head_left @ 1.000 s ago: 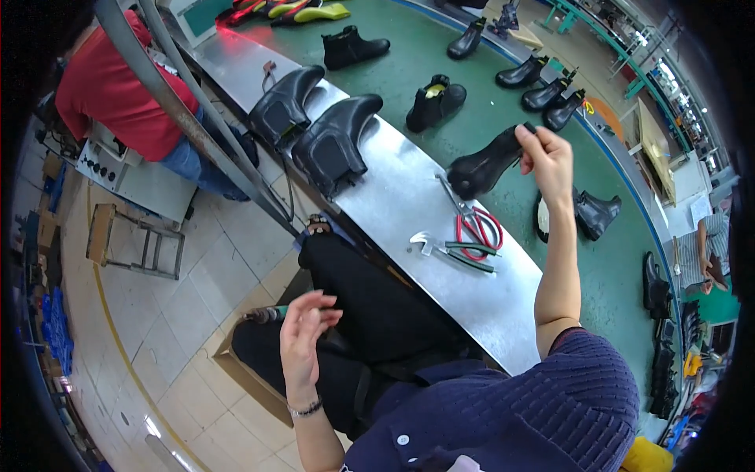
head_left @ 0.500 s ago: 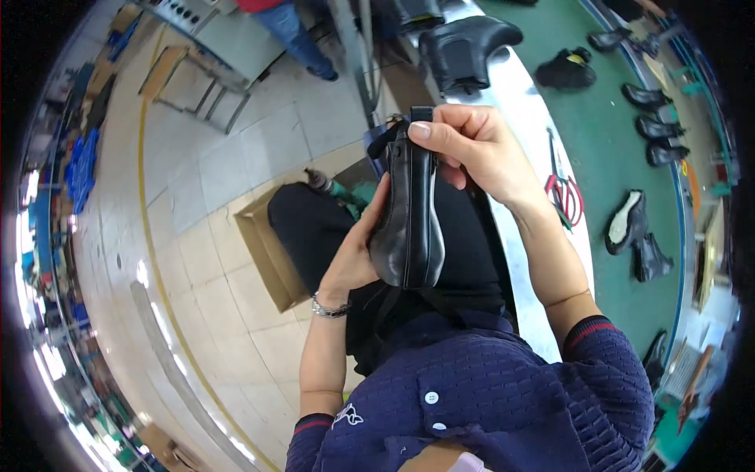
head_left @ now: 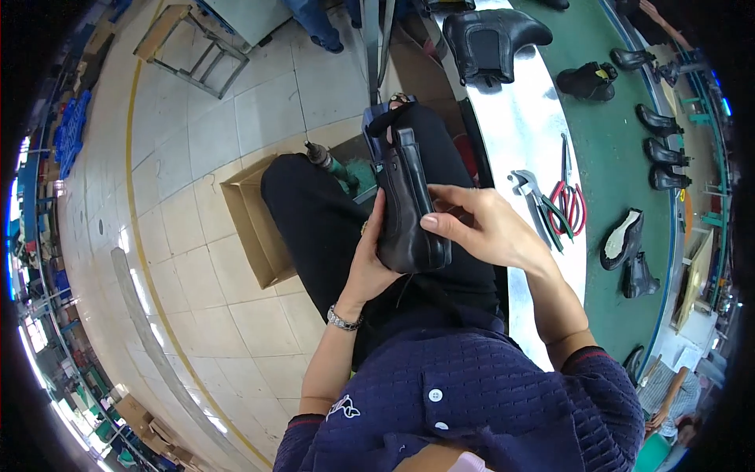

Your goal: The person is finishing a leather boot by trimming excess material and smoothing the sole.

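A black leather ankle boot [head_left: 403, 206] is held above my lap, its toe toward me and its shaft pointing away. My left hand [head_left: 368, 263] cups the boot from the left and underneath, with most of its fingers hidden behind the leather. On the boot's right side, near the forefoot, my right hand [head_left: 491, 228] has its thumb on the upper and its fingers curled along the edge. A second black boot [head_left: 487, 47] lies on the shiny metal bench [head_left: 519, 114] to the far right of my knees.
Red-handled scissors [head_left: 568, 203] and green-handled pincers [head_left: 543, 206] lie on the bench. A green conveyor belt [head_left: 602, 169] beyond carries several black shoes. Left of my knees, an open cardboard box [head_left: 255, 228] sits by a green power tool [head_left: 332, 164]. A wooden-topped stool [head_left: 189, 51] and another person's legs [head_left: 314, 23] are farther off.
The boot has tilted and come slightly nearer. My right hand has moved from the top of the shaft down to the boot's right side near the forefoot. The pincers have come into sight.
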Available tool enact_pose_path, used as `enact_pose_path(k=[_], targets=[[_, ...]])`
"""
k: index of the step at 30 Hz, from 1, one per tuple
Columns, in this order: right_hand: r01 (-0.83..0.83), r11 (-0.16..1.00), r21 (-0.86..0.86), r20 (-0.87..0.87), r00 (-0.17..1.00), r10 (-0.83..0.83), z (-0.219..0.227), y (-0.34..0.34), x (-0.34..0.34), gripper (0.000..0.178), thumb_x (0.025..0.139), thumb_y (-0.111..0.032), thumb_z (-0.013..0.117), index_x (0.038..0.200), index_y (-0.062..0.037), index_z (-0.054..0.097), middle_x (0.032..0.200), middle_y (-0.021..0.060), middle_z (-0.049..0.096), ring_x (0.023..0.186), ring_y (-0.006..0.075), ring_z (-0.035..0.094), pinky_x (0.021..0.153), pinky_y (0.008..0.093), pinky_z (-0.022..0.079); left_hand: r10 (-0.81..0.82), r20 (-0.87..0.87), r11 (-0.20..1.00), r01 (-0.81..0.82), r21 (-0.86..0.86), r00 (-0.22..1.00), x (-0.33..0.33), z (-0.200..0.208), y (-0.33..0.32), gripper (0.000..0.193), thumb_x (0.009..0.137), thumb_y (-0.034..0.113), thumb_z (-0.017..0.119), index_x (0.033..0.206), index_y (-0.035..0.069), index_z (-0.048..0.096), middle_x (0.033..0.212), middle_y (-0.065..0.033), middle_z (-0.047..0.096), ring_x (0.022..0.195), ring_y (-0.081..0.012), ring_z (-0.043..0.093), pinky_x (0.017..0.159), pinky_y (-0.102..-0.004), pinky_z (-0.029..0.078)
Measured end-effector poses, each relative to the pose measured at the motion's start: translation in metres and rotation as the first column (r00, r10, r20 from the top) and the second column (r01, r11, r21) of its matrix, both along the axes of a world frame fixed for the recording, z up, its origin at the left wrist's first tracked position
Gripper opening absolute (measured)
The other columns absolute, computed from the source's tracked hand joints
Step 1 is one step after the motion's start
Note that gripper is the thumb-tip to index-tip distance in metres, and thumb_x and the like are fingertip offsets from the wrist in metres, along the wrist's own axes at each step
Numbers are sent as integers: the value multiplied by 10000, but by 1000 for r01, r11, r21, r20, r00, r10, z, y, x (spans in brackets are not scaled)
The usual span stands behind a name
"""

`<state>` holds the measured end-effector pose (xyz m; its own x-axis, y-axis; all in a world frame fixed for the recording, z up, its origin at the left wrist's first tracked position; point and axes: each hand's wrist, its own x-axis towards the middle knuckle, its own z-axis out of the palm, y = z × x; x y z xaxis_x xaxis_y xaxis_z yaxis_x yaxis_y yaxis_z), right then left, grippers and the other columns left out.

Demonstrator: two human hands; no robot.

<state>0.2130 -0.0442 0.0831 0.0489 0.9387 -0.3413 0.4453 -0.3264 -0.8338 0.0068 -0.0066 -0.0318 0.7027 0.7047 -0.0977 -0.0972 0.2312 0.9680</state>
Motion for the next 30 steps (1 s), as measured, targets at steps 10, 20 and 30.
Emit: enact_pose_path(k=[10, 20, 30], targets=[[296, 953, 66, 735, 631, -247, -62, -76, 75, 459, 878, -197, 683, 1271, 10, 564, 1163, 187, 611, 1071, 322, 604, 930, 394, 476, 327, -21, 862, -307, -403, 945, -73, 2, 13, 612, 822, 117, 769, 1356, 58, 475, 1258, -66, 575, 1120, -167, 572, 961, -332, 462], [340, 936, 95, 649, 692, -318, -82, -99, 102, 434, 853, -189, 686, 1215, 29, 586, 940, 168, 641, 825, 269, 651, 722, 410, 519, 347, -189, 781, -395, -483, 918, -82, 70, 79, 554, 945, 438, 598, 1284, 6, 524, 1123, -68, 630, 924, -123, 622, 777, -276, 514], [169, 920, -353, -479, 812, -333, 19, 24, 31, 832, 805, -112, 692, 1516, -79, 263, 840, 106, 678, 656, 167, 657, 443, 214, 358, 233, -227, 895, -300, -331, 946, -35, 57, 114, 690, 957, 464, 560, 1395, -34, 371, 1317, -160, 516, 1198, -204, 496, 1031, -323, 380]])
